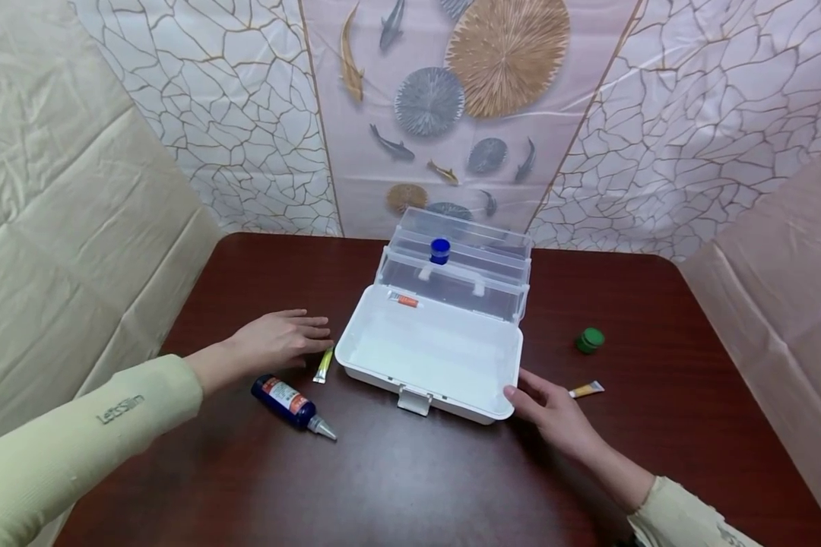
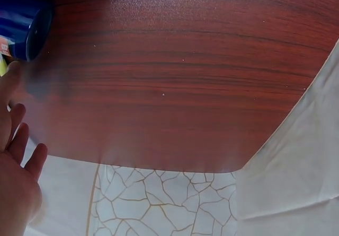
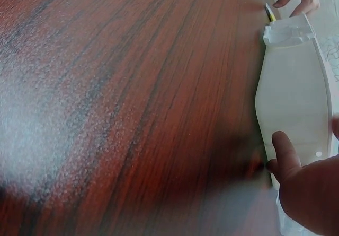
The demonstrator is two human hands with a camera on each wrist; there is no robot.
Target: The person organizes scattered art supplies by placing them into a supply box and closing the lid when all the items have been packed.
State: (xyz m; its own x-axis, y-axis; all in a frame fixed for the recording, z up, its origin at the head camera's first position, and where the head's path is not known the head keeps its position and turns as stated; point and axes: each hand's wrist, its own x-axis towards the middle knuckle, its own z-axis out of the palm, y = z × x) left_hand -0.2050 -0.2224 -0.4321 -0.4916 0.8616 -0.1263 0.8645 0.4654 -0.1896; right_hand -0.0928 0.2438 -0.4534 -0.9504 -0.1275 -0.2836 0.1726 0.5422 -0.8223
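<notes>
A white storage box [image 1: 431,353] stands with its clear lid and tray section [image 1: 461,235] raised at the back. My right hand [image 1: 554,414] grips the box's front right corner, thumb at the rim and fingers against the outer wall, as the right wrist view also shows. An orange-labelled small tube [image 1: 405,301] lies inside the box along its back wall, and a blue-lidded jar [image 1: 440,251] sits in the raised clear part. Left of the box, my left hand [image 1: 280,340] reaches out with extended fingers, fingertips close to a yellow small tube [image 1: 323,366].
A dark blue bottle [image 1: 283,399] with a pointed nozzle lies on the brown table [image 1: 410,494] below my left hand. Right of the box are a green-lidded jar [image 1: 590,339] and an orange-yellow small tube [image 1: 587,389]. Patterned cloth [image 1: 246,114] hangs behind the table.
</notes>
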